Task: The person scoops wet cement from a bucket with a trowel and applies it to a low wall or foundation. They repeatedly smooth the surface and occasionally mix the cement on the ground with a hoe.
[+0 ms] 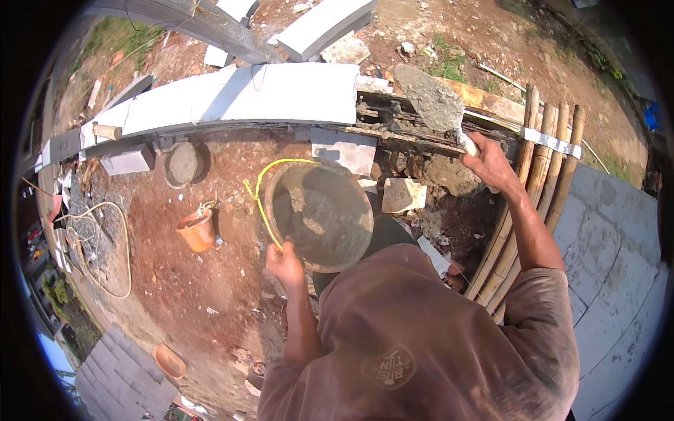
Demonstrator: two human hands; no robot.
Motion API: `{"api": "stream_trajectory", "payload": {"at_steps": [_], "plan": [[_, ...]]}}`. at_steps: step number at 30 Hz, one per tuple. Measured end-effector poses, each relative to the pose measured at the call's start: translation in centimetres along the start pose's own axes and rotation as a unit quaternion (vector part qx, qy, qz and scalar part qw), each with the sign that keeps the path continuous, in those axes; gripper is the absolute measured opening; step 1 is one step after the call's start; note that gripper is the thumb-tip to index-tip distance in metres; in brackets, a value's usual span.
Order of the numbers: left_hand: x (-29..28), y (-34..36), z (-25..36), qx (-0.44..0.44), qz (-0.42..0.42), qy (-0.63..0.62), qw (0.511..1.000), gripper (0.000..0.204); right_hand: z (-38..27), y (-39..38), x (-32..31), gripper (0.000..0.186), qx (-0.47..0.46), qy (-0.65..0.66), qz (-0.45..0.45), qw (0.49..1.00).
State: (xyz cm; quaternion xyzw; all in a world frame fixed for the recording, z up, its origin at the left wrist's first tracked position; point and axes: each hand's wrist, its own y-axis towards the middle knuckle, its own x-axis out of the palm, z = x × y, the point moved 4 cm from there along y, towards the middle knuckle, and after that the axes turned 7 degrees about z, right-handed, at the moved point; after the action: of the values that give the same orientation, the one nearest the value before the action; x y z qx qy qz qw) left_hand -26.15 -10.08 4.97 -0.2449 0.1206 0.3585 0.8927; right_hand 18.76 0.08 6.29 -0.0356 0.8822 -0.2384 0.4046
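Observation:
My left hand (285, 265) is closed on the yellow rope handle (261, 203) at the near left rim of a dark bucket (370, 217). Wet grey mortar (298, 201) lies inside the tilted bucket, in front of my body. Out to the right, my right hand (490, 165) grips a trowel (430, 99) by its pale handle. Mortar coats the trowel's blade, which is over the rough right end of a low wall. White blocks (281, 95) form a row along that wall and stop left of the blade.
Bamboo poles (542, 168) bound by a pale strip stand beside my right arm. A grey post (217, 31) rises beyond the blocks. On the dirt at left are an orange bucket (196, 234), a round mortar tub (184, 164), a loose block (129, 160) and a hose (129, 256).

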Motion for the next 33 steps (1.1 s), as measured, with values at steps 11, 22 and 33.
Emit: {"api": "stream_trajectory", "payload": {"at_steps": [11,22,33], "plan": [[2.4,1.6,1.4,0.070,-0.029,0.032,0.997,0.025,-11.4,-5.5,12.4,0.039,-0.214,-0.222,-0.228,0.923],[0.9,2.0,7.6,0.166,-0.010,0.072,0.983,0.028,-16.9,-5.7,15.4,0.028,-0.329,-0.284,-0.178,0.883],[0.8,1.4,12.9,0.272,-0.124,-0.040,0.953,0.028,-18.0,-3.8,16.9,0.035,-0.253,-0.288,-0.309,0.871]]}}
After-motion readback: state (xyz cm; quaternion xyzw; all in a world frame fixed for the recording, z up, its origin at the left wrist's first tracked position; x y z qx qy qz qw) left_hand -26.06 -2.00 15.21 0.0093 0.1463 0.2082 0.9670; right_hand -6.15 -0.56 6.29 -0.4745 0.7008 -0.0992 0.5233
